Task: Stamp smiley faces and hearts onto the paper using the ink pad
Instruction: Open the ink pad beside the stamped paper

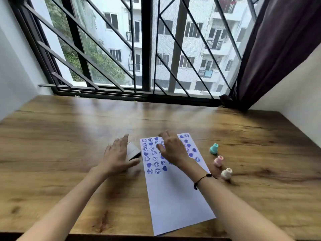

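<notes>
A long white paper (175,193) lies on the wooden table (69,129), its far half covered with several blue smiley faces and hearts. My right hand (172,148) rests flat on the printed part, fingers spread, holding nothing. My left hand (117,154) hovers just left of the paper, fingers apart, over a white ink pad case (132,150) that shows a dark edge and is partly hidden by the hand. Three small stamps stand right of the paper: a teal one (214,148), a pink one (218,160) and a cream one (226,173).
A barred window (147,49) runs along the far edge of the table. A dark curtain (278,49) hangs at the back right corner. White walls close in both sides. The table's near edge runs just under the paper's bottom end.
</notes>
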`<state>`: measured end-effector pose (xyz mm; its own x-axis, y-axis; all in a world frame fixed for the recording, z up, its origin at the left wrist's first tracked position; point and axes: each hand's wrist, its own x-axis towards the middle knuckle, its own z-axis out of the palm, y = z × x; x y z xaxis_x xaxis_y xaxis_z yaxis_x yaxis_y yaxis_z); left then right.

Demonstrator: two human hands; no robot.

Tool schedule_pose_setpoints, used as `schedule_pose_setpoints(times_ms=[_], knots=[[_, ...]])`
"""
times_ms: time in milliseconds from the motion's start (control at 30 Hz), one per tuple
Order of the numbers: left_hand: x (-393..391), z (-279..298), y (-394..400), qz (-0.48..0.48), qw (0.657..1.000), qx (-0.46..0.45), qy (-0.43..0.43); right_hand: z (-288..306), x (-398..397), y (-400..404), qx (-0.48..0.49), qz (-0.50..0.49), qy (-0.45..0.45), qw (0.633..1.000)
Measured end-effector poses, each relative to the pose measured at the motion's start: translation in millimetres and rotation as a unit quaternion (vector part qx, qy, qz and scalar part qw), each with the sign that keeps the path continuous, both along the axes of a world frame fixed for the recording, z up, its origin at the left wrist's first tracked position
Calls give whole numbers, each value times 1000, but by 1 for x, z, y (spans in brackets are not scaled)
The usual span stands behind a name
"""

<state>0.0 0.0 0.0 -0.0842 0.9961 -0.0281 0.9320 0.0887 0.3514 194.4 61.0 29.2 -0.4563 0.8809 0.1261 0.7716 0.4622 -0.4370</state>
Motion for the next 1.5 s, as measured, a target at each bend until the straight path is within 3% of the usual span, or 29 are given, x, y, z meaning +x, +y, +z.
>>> schedule_pose_setpoints(times_ms=[100, 267, 367, 500, 867, 1067, 1200, 1300, 1367, 1500], knots=[[-6, -14, -20, 34, 999, -9, -20, -7, -26, -8, -25, 23, 15, 999], [-9, -22, -31, 63, 985, 98, -129, -17, -66, -22, -66, 28, -68, 995], [-9, -20, -37, 92, 972, 117, -180, -23, -80, -30, -61, 21, -111, 992], [-11, -22, -44, 96, 972, 121, -179, -22, -94, -36, -25, 9, -138, 990], [-15, -33, -47, 82, 966, 158, -187, -13, -117, -37, -49, 36, -176, 982], [-17, -40, -44, 85, 963, 174, -186, -10, -116, -30, -81, 44, -137, 986], [-18, -39, -44, 99, 961, 178, -188, 8, -104, -5, -175, 68, -83, 979], [-17, -40, -45, 89, 962, 190, -177, 26, -90, 25, -301, 115, -15, 946], [-16, -40, -45, 91, 961, 191, -179, 34, -79, 39, -391, 93, 54, 914], [-15, -41, -46, 94, 960, 195, -179, 34, -68, 59, -439, 29, 159, 884]])
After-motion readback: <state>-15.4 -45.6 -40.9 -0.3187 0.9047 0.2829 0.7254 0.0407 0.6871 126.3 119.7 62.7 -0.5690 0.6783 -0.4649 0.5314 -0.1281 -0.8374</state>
